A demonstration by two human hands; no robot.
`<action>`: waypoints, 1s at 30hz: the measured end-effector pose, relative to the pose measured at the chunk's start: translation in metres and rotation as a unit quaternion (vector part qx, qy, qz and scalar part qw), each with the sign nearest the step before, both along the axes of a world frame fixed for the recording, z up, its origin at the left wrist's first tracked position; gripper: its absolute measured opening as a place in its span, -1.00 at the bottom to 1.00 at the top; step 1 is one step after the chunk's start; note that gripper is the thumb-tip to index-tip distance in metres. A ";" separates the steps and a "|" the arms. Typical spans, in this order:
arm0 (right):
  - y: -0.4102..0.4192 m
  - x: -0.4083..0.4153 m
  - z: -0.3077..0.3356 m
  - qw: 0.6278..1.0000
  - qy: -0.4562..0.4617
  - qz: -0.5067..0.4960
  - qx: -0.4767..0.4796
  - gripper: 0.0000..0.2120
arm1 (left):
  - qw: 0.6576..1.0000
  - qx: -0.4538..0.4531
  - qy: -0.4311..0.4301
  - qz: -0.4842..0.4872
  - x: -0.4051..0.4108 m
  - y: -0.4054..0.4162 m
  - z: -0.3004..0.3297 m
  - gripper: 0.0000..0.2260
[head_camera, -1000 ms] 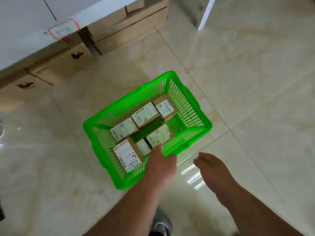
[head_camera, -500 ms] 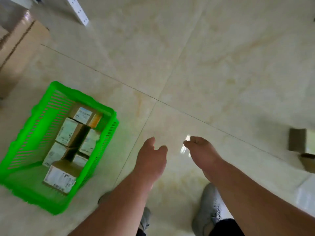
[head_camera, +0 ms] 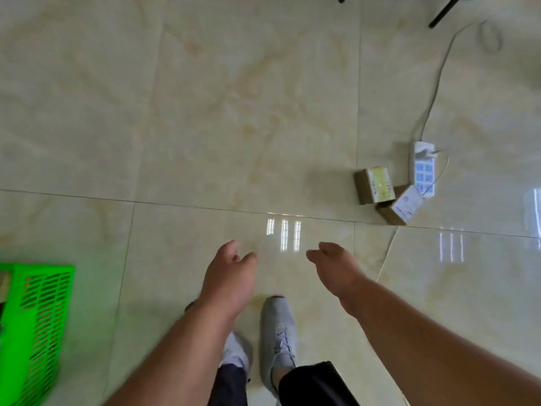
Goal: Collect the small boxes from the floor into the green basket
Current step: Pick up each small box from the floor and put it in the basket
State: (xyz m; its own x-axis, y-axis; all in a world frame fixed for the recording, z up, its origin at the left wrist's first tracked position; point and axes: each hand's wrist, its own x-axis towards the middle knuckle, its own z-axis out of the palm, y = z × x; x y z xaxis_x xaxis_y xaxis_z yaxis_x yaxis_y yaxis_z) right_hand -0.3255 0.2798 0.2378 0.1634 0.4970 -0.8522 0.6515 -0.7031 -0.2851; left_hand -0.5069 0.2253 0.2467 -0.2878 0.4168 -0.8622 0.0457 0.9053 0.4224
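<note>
Two small brown cardboard boxes lie on the tiled floor at the right: one with a yellowish label (head_camera: 374,184) and one with a white label (head_camera: 399,208), touching each other. The green basket (head_camera: 32,326) is cut off at the lower left edge; its contents are out of sight. My left hand (head_camera: 229,276) and my right hand (head_camera: 332,266) hang in the middle of the view above the floor, both holding nothing, fingers loosely curled and apart. The boxes lie well beyond and to the right of my right hand.
A white power strip (head_camera: 424,171) with a plug and a cable (head_camera: 436,83) lies right behind the boxes. Dark furniture legs (head_camera: 442,13) show at the top right. My grey shoes (head_camera: 278,332) stand on the glossy beige tiles below my hands.
The view has swung right, away from the basket, which slid to the left edge. The two boxes and the power strip came fully into view. Both hands stay without a load.
</note>
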 end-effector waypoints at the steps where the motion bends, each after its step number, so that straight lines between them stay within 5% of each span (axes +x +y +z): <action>1: 0.001 0.011 0.000 1.000 -0.005 -0.011 0.002 -0.77 | 1.000 0.007 -0.005 -0.007 0.009 0.006 0.000 -0.61; 7: 0.012 0.059 0.007 0.996 -0.064 -0.063 0.004 -0.54 | 0.998 0.012 -0.052 -0.037 0.044 0.030 0.002 -0.51; 19: 0.074 0.102 0.018 0.989 -0.091 -0.106 0.050 -0.67 | 0.994 0.030 -0.057 -0.093 0.055 0.085 0.017 -0.47; 30: 0.161 0.208 -0.056 0.995 -0.081 -0.064 0.011 -0.79 | 0.994 -0.017 -0.030 -0.099 0.172 0.162 -0.047 -0.46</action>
